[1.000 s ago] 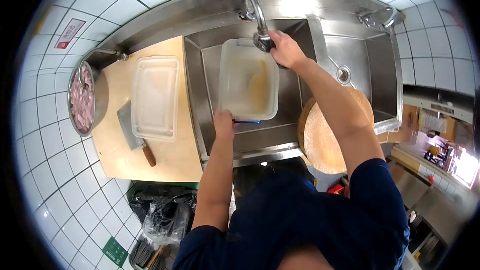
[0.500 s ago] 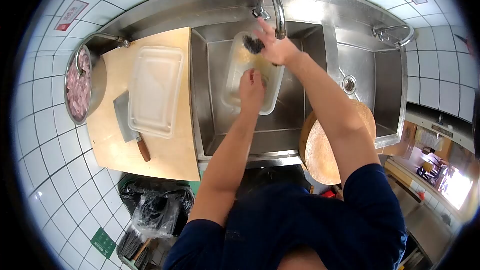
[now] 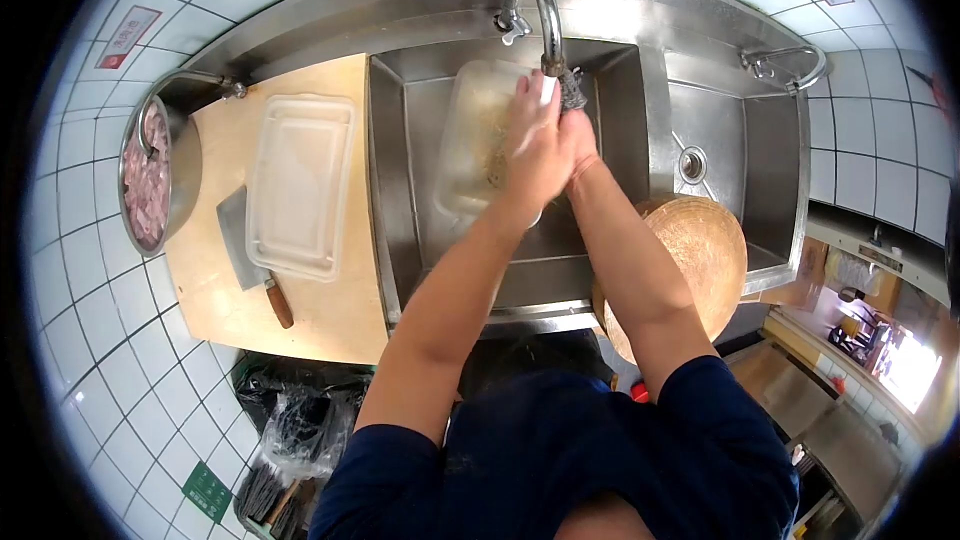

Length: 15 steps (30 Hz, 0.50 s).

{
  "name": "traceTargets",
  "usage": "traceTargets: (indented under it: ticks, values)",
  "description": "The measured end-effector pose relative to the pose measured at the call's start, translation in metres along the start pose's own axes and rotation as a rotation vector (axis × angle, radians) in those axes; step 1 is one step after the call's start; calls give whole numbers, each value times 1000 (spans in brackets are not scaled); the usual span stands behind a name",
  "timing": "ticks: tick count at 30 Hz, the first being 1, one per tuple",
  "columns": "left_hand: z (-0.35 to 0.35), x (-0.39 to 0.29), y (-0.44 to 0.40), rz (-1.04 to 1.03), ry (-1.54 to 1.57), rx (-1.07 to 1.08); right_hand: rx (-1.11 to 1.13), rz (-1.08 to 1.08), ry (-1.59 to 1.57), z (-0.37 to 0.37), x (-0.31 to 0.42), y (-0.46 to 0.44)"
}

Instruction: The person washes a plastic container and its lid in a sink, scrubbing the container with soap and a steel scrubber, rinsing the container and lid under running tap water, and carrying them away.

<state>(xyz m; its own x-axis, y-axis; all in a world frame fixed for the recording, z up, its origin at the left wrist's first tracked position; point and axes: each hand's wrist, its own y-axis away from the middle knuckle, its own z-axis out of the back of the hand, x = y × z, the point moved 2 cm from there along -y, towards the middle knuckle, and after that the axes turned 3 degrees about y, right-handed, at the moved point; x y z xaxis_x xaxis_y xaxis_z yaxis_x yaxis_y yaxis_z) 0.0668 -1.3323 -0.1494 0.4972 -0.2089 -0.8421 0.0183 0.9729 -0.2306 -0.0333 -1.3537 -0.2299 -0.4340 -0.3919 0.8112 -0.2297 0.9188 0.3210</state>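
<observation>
A stream of water falls from the curved faucet [image 3: 548,20] onto my two hands, which press together over the right side of a translucent plastic tub [image 3: 462,105] in the sink. My left hand [image 3: 540,148] has its fingers stretched out, slightly blurred, under the stream. Beside and partly behind it, my right hand [image 3: 580,143] holds a dark mesh scrubber [image 3: 572,90] at its fingertips. Cloudy yellowish water with dark bits shows in the tub.
Left of the sink, a wooden board [image 3: 335,325] bears a plastic lid [image 3: 302,185] and a cleaver [image 3: 240,240]. A metal bowl of meat [image 3: 148,185] stands at the far left. A round wooden block [image 3: 705,250] overlaps the sinks' front right edge.
My left hand has gone from the tub's edge, through its inside, to the faucet stream. My right hand has come down from the faucet beside it. Water now runs visibly.
</observation>
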Motion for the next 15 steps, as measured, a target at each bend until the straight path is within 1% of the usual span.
traceTargets:
  ticks: [1, 2, 4, 5, 6, 8, 9, 12, 13, 14, 15]
  values:
    - [1, 7, -9, 39, 46, 5, -132, -248, -333, -11, -1, 12]
    - [9, 16, -17, 128, 166, -25, -229, -194, -387, -59, 28, 31]
    - [27, 29, -26, 313, 403, -82, -199, -109, -301, -79, 38, 43]
    - [18, 37, -16, 345, 255, -85, -123, -180, -462, -75, 48, 43]
    - [12, 29, -6, 393, 299, -27, -176, -165, -498, -80, 67, 43]
    - [9, -5, 9, 384, 467, -15, -222, -157, -392, -65, 61, 23]
    - [8, -13, 10, 365, 406, -28, -274, -51, -179, -61, 56, 18]
    - [26, -13, -12, 299, 500, 3, -168, -44, -301, -62, 36, 22]
    - [24, -6, -15, 338, 458, -160, -167, -60, -257, -79, 41, 30]
    - [26, 5, -18, 328, 374, -220, -187, -80, -301, -93, 48, 41]
    - [26, 8, -18, 402, 387, -226, -178, -118, -365, -92, 49, 41]
